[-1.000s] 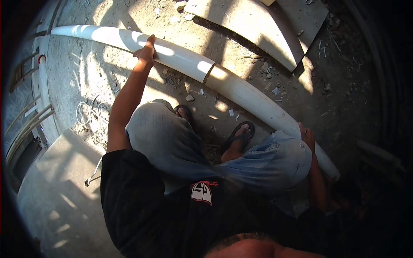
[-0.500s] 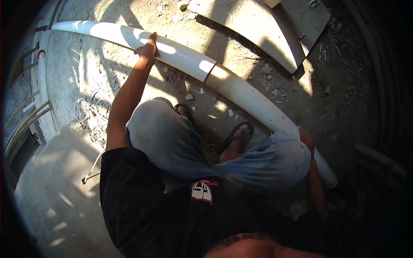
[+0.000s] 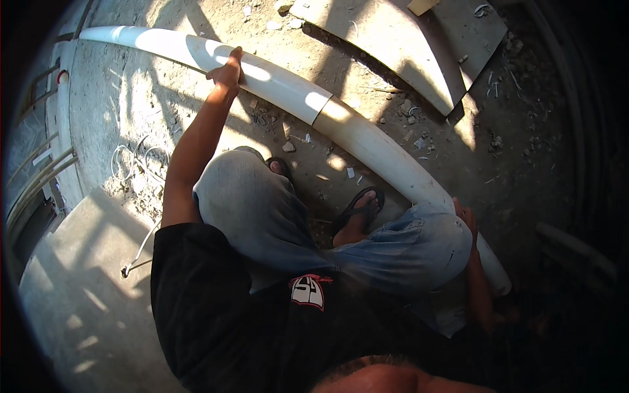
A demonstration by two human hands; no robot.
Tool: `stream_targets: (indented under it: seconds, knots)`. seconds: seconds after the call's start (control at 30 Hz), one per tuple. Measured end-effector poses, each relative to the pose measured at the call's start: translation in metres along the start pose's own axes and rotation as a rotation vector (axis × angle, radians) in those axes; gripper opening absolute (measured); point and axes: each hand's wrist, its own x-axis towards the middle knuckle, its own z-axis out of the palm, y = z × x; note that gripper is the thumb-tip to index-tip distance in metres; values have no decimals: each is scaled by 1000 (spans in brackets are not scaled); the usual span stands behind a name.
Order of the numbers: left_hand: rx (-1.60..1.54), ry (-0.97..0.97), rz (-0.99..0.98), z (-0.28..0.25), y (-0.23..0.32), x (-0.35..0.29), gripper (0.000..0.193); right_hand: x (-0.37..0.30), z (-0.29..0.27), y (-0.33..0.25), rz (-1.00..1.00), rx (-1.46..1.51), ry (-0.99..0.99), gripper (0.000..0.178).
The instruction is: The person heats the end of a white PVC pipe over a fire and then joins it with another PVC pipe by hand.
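Note:
A long white plastic pipe runs from the far left to the near right in front of me. Its left length (image 3: 282,84) meets its right length (image 3: 373,144) at a visible joint, where the left end looks slightly wider. My left hand (image 3: 227,73) is closed on the left length, thumb spread to one side, arm stretched out. Beside my right knee, my right hand (image 3: 466,217) grips the right length near its near end. My knee and the pipe partly hide those fingers. The right length passes against my jeans at the knee (image 3: 432,239).
Pale flat boards (image 3: 386,49) lie at the far right, with a small tan block (image 3: 422,6) on them. Stones and scraps litter the dirt floor. A concrete slab (image 3: 85,262) is at left, with a thin cable (image 3: 141,255). Another pipe (image 3: 576,245) lies in shadow at right.

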Motion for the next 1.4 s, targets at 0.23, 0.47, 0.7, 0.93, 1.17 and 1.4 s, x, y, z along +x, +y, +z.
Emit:
stream_targets:
  seconds: [0.23,0.47,0.7,0.93,1.17,1.4]
  knots:
    - [20,-10,-1,1,-5,5,145,-1,-8,-11,20,-12,-17,79]
    - [-11,5,24,1,5,-8,144,-4,-12,-9,28,10,-82,79]
    - [35,-6,-7,0,5,-3,143,0,-20,-17,20,74,-39,78]
    - [-64,-53,2,3,10,-17,142,3,-29,-11,119,116,-186,78]
    - [-28,17,2,1,5,-15,140,2,-23,-8,68,153,-118,81]
    - [-351,-214,-62,-13,-18,11,102,11,-21,-18,108,158,-159,85]
